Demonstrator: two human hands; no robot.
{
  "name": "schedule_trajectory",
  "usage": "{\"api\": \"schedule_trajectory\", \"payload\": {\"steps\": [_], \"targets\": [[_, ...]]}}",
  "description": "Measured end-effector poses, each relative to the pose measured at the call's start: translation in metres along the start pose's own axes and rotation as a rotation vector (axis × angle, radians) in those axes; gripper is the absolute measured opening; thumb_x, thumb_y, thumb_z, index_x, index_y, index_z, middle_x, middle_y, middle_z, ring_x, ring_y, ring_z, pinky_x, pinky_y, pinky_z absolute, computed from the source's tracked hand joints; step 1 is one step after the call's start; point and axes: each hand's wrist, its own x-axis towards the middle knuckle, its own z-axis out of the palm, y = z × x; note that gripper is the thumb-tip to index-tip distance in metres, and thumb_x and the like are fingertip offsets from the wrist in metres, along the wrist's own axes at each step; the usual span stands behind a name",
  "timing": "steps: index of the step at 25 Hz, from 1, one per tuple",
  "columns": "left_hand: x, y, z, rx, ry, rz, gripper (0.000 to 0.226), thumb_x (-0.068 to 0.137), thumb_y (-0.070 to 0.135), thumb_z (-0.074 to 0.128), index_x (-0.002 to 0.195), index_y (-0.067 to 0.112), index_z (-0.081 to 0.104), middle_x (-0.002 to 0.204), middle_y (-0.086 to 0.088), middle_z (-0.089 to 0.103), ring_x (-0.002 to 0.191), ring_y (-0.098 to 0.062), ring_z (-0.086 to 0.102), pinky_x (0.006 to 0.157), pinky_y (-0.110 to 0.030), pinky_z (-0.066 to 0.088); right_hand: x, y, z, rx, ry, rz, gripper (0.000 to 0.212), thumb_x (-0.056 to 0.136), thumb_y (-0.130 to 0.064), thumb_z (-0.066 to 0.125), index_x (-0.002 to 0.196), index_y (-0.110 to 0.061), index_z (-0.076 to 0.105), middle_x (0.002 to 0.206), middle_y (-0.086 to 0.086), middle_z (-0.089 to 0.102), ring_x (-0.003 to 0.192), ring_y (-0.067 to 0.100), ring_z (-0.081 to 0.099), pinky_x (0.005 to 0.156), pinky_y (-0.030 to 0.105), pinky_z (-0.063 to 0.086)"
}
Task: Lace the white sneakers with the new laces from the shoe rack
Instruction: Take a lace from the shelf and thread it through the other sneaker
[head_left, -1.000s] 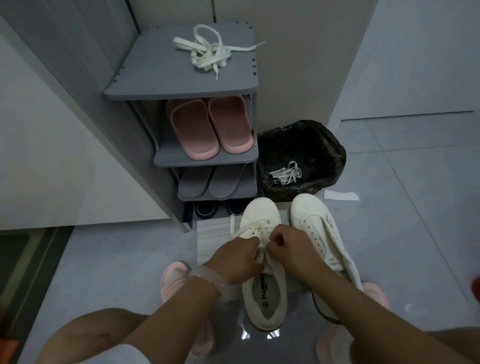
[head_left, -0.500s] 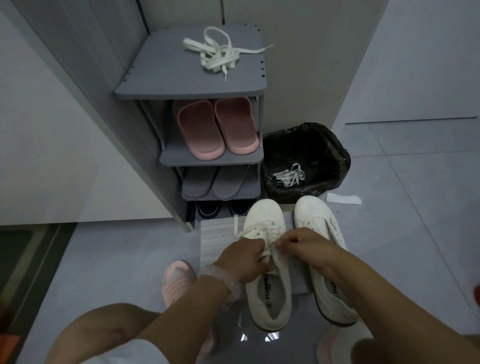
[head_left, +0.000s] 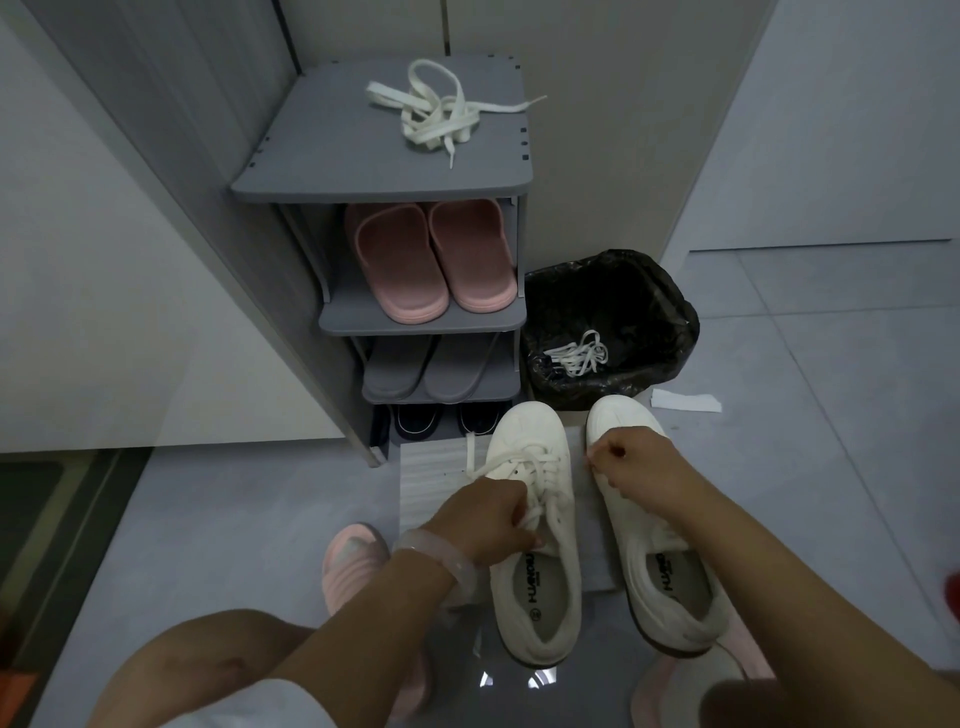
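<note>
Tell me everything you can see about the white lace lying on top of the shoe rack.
The lace is a flat, wide, off-white strip that looks like woven fabric. It lies loose in a tangled heap of loops toward the back right of the grey shoe rack's top shelf. One end trails right toward the shelf edge, another points toward the front. Neither hand touches it, and it is threaded through no shoe.

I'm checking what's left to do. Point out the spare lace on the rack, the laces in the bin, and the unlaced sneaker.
spare lace (head_left: 440, 115), head view, middle of the tangle.
laces in the bin (head_left: 577, 354), head view, centre of the bundle.
unlaced sneaker (head_left: 615, 413), head view, toe cap.
</note>
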Motion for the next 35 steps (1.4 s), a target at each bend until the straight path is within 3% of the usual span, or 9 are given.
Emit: {"api": "schedule_trajectory", "payload": {"steps": [3, 10, 13, 16, 21, 24, 26, 29, 35], "targets": [[0.000, -0.001, -0.004, 0.004, -0.005, 0.001, 0.038, 0.084, 0.032, 0.063, 0.063, 0.026, 0.032, 0.069, 0.011, 0.037, 0.077, -0.014, 0.043, 0.053, -0.019, 0.027, -0.004, 0.003, 0.001, -0.027, -0.267, -0.029, 0.013, 0.089, -0.024, 0.060, 0.082, -0.017, 0.068, 0.078, -0.002, 0.062, 0.071, 0.009, 0.055, 0.060, 0.014, 0.044], [-0.002, -0.003, -0.014, 0.008, -0.021, 0.055, 0.021, 0.091, 0.030, 0.054, 0.076, 0.017, 0.050, 0.081, 0.003, 0.049, 0.080, -0.014, 0.046, 0.067, -0.026, 0.034, -0.001, 0.011, 0.014, 0.367, -0.320, 0.109, 0.019, 0.088, -0.018, 0.062, 0.071, -0.012, 0.066, 0.069, -0.002, 0.061, 0.063, 0.005, 0.053, 0.057, 0.012, 0.043], [0.000, -0.004, -0.017, -0.024, -0.011, 0.037, 0.026, 0.092, 0.026, 0.052, 0.069, 0.019, 0.044, 0.081, 0.000, 0.052, 0.078, -0.016, 0.048, 0.070, -0.028, 0.037, 0.001, 0.012, 0.012, 0.501, -0.398, 0.188, 0.016, 0.090, -0.007, 0.056, 0.077, -0.009, 0.066, 0.075, 0.000, 0.064, 0.067, 0.005, 0.056, 0.060, 0.013, 0.046], [0.001, -0.002, -0.018, -0.100, -0.006, -0.010, 0.027, 0.093, 0.023, 0.050, 0.068, 0.023, 0.040, 0.073, 0.006, 0.047, 0.068, -0.010, 0.046, 0.061, -0.022, 0.036, -0.001, 0.013, 0.012, 0.252, -0.424, 0.108, 0.013, 0.087, -0.003, 0.058, 0.079, -0.010, 0.064, 0.075, 0.002, 0.061, 0.065, 0.006, 0.053, 0.054, 0.010, 0.044], [-0.001, 0.002, -0.018, -0.065, 0.017, -0.005, 0.024, 0.093, 0.029, 0.051, 0.098, 0.007, 0.061, 0.095, -0.009, 0.062, 0.079, -0.013, 0.048, 0.069, -0.025, 0.036, -0.003, 0.007, 0.013, 0.136, -0.265, 0.031, 0.007, 0.088, -0.008, 0.054, 0.089, -0.016, 0.056, 0.087, 0.000, 0.055, 0.075, 0.009, 0.052, 0.063, 0.015, 0.045], [0.002, 0.001, -0.018, -0.021, 0.041, -0.003, 0.026, 0.094, 0.027, 0.050, 0.095, 0.004, 0.063, 0.090, -0.012, 0.062, 0.078, -0.015, 0.048, 0.068, -0.026, 0.036, 0.000, 0.013, 0.019, -0.050, -0.255, -0.197, 0.059, 0.083, -0.019, 0.067, 0.134, -0.024, 0.038, 0.128, -0.002, 0.040, 0.119, 0.012, 0.040, 0.099, 0.023, 0.037], [0.002, 0.002, -0.017, -0.020, 0.038, 0.003, 0.025, 0.094, 0.024, 0.049, 0.092, 0.004, 0.063, 0.093, -0.013, 0.065, 0.078, -0.016, 0.050, 0.072, -0.031, 0.041, -0.001, 0.014, 0.028, -0.219, -0.279, -0.269, 0.082, 0.080, -0.028, 0.070, 0.145, -0.023, 0.021, 0.150, 0.000, 0.018, 0.140, 0.018, 0.019, 0.114, 0.031, 0.023], [-0.003, 0.011, -0.030, -0.045, 0.021, 0.084, 0.025, 0.095, 0.024, 0.048, 0.081, 0.007, 0.059, 0.079, -0.006, 0.059, 0.076, -0.015, 0.050, 0.072, -0.031, 0.040, 0.001, 0.017, 0.036, -0.340, -0.265, -0.246, 0.088, 0.081, -0.036, 0.068, 0.148, -0.019, 0.013, 0.157, -0.002, -0.001, 0.145, 0.020, 0.004, 0.118, 0.033, 0.015], [-0.019, 0.009, -0.059, -0.206, -0.058, 0.183, 0.026, 0.094, 0.025, 0.051, 0.068, 0.021, 0.054, 0.068, 0.010, 0.053, 0.068, -0.005, 0.050, 0.073, -0.026, 0.045, 0.000, 0.014, 0.035, -0.347, -0.245, -0.237, 0.087, 0.081, -0.037, 0.067, 0.148, -0.020, 0.014, 0.157, 0.000, -0.001, 0.145, 0.021, 0.004, 0.118, 0.034, 0.015]]}}
